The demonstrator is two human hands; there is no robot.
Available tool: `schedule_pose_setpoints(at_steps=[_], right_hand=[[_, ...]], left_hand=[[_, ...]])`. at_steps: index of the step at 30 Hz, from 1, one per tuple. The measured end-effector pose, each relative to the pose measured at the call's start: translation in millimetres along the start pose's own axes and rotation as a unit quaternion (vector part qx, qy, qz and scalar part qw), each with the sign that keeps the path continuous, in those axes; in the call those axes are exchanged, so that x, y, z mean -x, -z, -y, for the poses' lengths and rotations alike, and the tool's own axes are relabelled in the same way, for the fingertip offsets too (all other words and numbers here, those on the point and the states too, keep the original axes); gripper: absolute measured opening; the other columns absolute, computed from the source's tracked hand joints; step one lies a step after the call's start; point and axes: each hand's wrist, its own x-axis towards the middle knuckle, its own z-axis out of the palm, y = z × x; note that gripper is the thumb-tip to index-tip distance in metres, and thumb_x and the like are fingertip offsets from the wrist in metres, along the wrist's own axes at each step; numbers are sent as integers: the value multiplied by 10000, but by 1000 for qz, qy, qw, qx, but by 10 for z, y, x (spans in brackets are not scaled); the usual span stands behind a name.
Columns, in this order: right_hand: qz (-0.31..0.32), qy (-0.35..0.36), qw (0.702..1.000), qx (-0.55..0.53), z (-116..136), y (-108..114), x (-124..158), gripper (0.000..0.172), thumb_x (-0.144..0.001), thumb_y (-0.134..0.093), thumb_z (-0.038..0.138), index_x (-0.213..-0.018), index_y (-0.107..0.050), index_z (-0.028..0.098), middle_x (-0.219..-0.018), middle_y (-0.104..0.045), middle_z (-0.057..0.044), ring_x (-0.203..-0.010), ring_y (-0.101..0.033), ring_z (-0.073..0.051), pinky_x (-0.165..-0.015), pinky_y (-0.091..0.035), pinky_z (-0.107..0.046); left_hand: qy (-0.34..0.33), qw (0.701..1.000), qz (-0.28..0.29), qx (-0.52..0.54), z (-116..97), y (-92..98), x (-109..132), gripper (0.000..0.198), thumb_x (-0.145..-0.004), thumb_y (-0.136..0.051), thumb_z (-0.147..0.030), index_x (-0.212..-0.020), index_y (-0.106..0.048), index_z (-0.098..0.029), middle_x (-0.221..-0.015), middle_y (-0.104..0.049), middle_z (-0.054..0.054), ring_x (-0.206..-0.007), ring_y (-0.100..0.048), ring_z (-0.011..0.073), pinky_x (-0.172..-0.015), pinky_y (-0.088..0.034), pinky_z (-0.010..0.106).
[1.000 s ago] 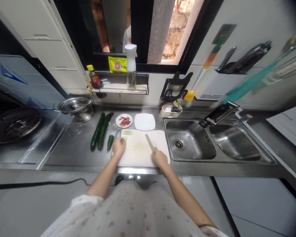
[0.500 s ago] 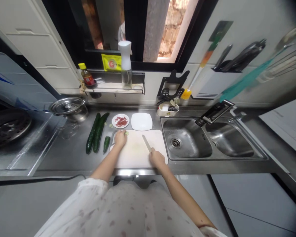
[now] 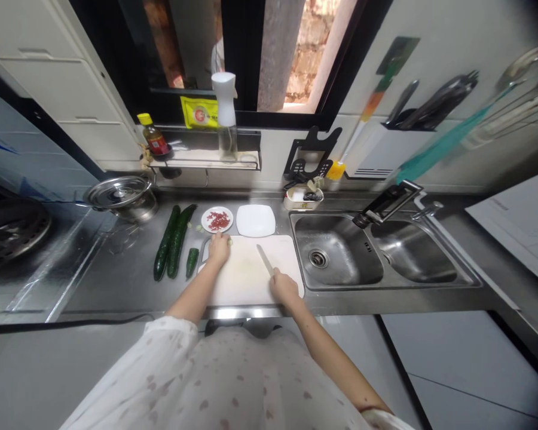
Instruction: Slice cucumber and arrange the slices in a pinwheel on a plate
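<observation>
At the upper left of the white cutting board (image 3: 246, 280), my left hand (image 3: 219, 248) is closed, with a small pale green piece (image 3: 230, 241) showing at its fingertips. The fingers hide most of that piece, so its kind is unclear. My right hand (image 3: 284, 288) grips a knife (image 3: 265, 260) by the handle at the board's right side, its blade pointing up and left over the board. Left of the board lies a short cucumber piece (image 3: 192, 261), with two long cucumbers (image 3: 174, 254) (image 3: 165, 251) beyond it.
Behind the board stand a white plate of chopped red bits (image 3: 217, 220) and a square white plate (image 3: 255, 221). A few pale scraps lie near the cucumbers. A double sink (image 3: 338, 280) with a black faucet (image 3: 388, 203) adjoins on the right; a lidded steel pot (image 3: 134, 206) stands left.
The view has shifted slightly. My left fingers now cover more of the pale green piece. My right hand and the knife stay nearly still over the board.
</observation>
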Motion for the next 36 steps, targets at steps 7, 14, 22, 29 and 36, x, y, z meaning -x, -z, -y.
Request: schedule_pose_setpoints(at_steps=[7, 14, 22, 29, 36], right_hand=[[-5, 3, 1000, 0, 1, -12, -6, 305, -939, -329, 202, -1183, -505, 158, -990, -675, -144, -941, -645, -221, -759, -433, -299], [-3, 5, 1000, 0, 20, 10, 14, 306, -943, -331, 199, -1189, -507, 151, -988, -674, -146, -944, -643, -218, -757, -430, -293], [-4, 10, 1000, 1, 19, 11, 33, 318, -926, -336, 196, -1196, -498, 156, -1014, -677, -143, -951, -639, -225, -762, -427, -302], [-1, 13, 1000, 2, 21, 30, 51, 312, -922, -351, 193, -1196, -496, 162, -1005, -677, -141, -950, -639, -224, -767, -429, -307], [5, 13, 1000, 3, 35, 50, 65, 329, -920, -347, 190, -1210, -496, 156, -1022, -674, -145, -962, -637, -240, -761, -428, -313]], left_hand=[[8, 999, 2, 31, -54, 143, 89, 210, -880, -478, -248, -935, -670, -184, -1019, -649, 115, -993, -552, 239, -874, -398, 321], [65, 989, 18, 134, -114, 134, 255, 183, -842, -567, -351, -885, -665, -203, -954, -684, 73, -918, -589, 203, -805, -416, 283], [130, 948, 81, 279, -238, -158, 483, 110, -756, -635, -196, -840, -691, -154, -798, -697, 32, -721, -616, 134, -654, -420, 213], [110, 963, 84, 230, -285, -294, 577, 112, -763, -619, -215, -836, -683, -161, -795, -695, 35, -729, -615, 146, -661, -421, 225], [109, 975, 71, 178, -258, -299, 575, 188, -778, -582, -196, -951, -656, -189, -830, -687, 35, -793, -627, 171, -715, -422, 241]])
